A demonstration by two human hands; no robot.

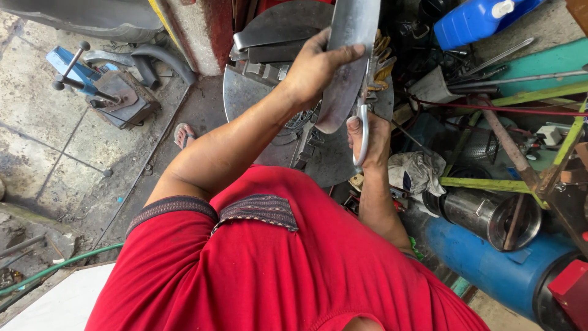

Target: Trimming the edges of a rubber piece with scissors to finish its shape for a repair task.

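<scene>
My left hand (315, 66) grips a curved strip of shiny sheet metal (348, 67) that stands upright in front of me, fingers wrapped over its edge. My right hand (369, 136) is closed on the looped handle of metal snips (365, 113), whose blades run up along the right edge of the sheet. Below both hands lies a round steel plate (245, 92) with clamps and parts on it. My red shirt fills the lower part of the view.
A blue vise (92, 79) sits on the concrete floor at left, with a green hose (55, 270) lower left. At right are a blue drum (502, 270), a steel cylinder (490, 214), yellow-green angle bars (490, 184), a rag (416, 171) and a blue jug (478, 21).
</scene>
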